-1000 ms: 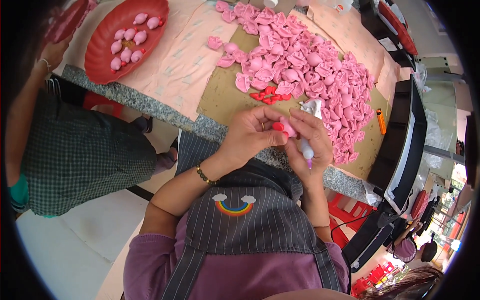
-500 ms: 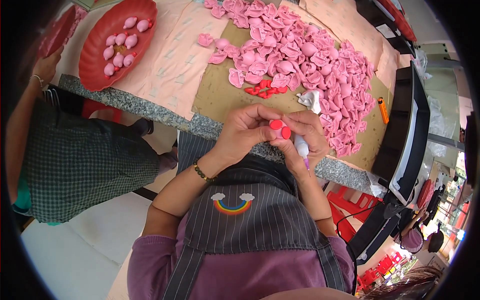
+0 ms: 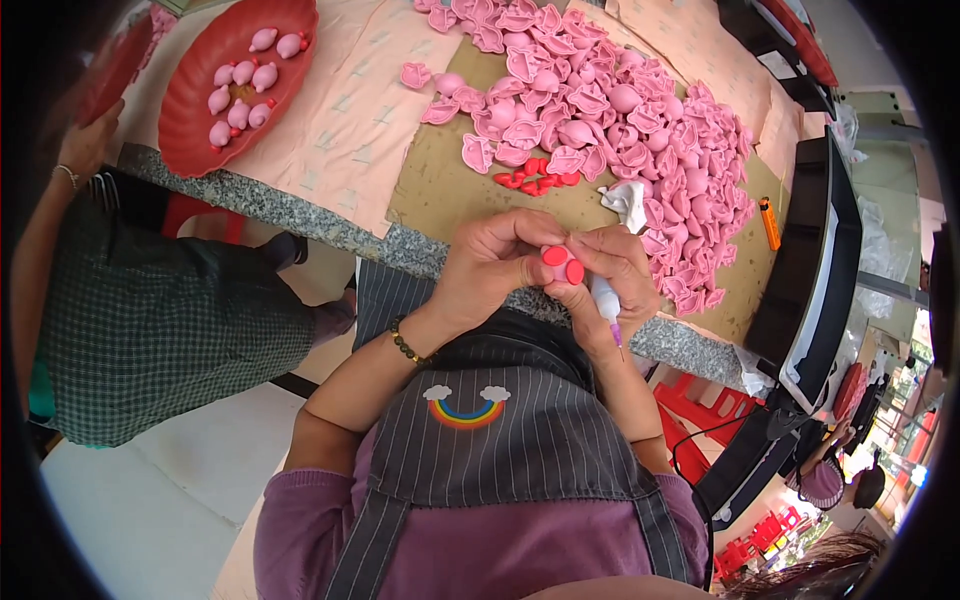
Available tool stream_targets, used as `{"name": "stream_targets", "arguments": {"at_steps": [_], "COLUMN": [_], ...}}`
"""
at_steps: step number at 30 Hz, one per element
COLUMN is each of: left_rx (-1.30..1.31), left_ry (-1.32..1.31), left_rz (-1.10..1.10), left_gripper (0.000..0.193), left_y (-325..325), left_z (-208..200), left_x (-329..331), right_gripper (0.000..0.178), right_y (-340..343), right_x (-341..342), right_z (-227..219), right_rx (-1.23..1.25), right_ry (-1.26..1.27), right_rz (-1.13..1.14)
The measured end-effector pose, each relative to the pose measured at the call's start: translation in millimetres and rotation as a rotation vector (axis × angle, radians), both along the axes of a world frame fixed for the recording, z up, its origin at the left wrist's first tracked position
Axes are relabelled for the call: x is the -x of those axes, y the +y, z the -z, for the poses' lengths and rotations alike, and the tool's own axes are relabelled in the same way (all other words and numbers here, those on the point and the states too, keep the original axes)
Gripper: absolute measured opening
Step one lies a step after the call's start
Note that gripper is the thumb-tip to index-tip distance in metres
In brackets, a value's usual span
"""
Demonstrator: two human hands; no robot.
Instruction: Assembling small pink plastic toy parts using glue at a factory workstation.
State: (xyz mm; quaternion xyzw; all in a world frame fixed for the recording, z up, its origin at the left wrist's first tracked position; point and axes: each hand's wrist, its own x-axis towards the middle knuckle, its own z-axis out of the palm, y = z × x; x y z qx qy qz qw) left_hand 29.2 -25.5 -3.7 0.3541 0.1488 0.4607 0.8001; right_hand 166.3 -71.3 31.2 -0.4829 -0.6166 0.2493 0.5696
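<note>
Close in front of my apron, both hands meet at the table's edge around a small pink figure with two red oval pieces [image 3: 562,264] on it. My left hand [image 3: 488,268] pinches it from the left between thumb and fingers. From the right, the thumb and fingertips of my right hand [image 3: 622,272] press on it too. A white glue bottle with a purple needle tip [image 3: 605,300] is tucked in the right palm, its tip pointing down. Just beyond the hands lie several small red pieces [image 3: 536,178] and a crumpled white tissue [image 3: 628,204].
A large heap of pink moulded parts [image 3: 600,110] covers the far right of the table. At the left, a red scalloped tray [image 3: 180,125] holds several pink figures. An orange-handled tool [image 3: 769,222] lies near a black case [image 3: 815,250]. Another person's hand [image 3: 90,140] is at far left.
The view has shifted slightly, so the table things sit a little to the right. Both hands keep their grip on the pink figure.
</note>
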Motion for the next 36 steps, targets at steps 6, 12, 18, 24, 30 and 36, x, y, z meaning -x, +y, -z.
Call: {"name": "stream_targets", "arguments": {"at_steps": [6, 12, 18, 24, 30, 36], "left_rx": [0.057, 0.043, 0.157, 0.206, 0.255, 0.264], "left_ry": [0.035, 0.005, 0.003, -0.048, -0.005, 0.085], "left_rz": [0.064, 0.079, 0.012, -0.005, -0.011, -0.029], "left_gripper": [0.029, 0.033, 0.025, 0.023, 0.022, 0.018], "left_y": [-5.9, -5.6, 0.8, -1.9, -7.4, 16.5], "left_z": [6.8, 0.6, 0.6, 5.9, 3.1, -21.1], "left_x": [0.7, 1.3, -0.9, -0.3, 4.7, 9.2], "right_gripper": [0.029, 0.032, 0.031, 0.030, 0.030, 0.027], "right_y": [-1.5, 7.6, 13.8, 11.4, 6.1, 28.6], "right_x": [-3.2, -0.8, 6.4, 9.6, 14.4, 20.8], "right_z": [3.4, 0.2, -1.7, 1.0, -2.5, -25.1], "right_rx": [-0.007, -0.075, 0.006, 0.003, 0.059, 0.069], "right_ry": [-0.025, -0.094, -0.042, -0.066, -0.081, -0.153], "right_rz": [0.005, 0.036, 0.099, 0.124, 0.144, 0.145]}}
